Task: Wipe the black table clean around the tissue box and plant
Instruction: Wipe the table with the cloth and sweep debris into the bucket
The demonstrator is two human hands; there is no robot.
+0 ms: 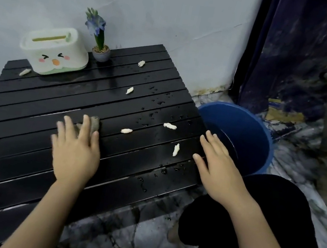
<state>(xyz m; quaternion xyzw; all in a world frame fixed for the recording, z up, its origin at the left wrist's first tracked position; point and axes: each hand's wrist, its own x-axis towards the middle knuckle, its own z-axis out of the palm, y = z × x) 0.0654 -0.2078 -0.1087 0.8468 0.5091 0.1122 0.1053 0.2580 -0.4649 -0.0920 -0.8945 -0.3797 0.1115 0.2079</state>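
My left hand (76,150) presses the cloth (93,123) flat, mid-wipe; right hand (216,165) spread. Next: sweep toward the scraps (126,131) between them.

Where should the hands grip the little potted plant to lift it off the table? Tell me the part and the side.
Grip the small grey pot, not the stalk. Come from the right or front: the tissue box stands close on its left and the wall is right behind. The flower stands tall and thin above a low, round pot, so a pinch around the pot's sides would likely keep it steady.
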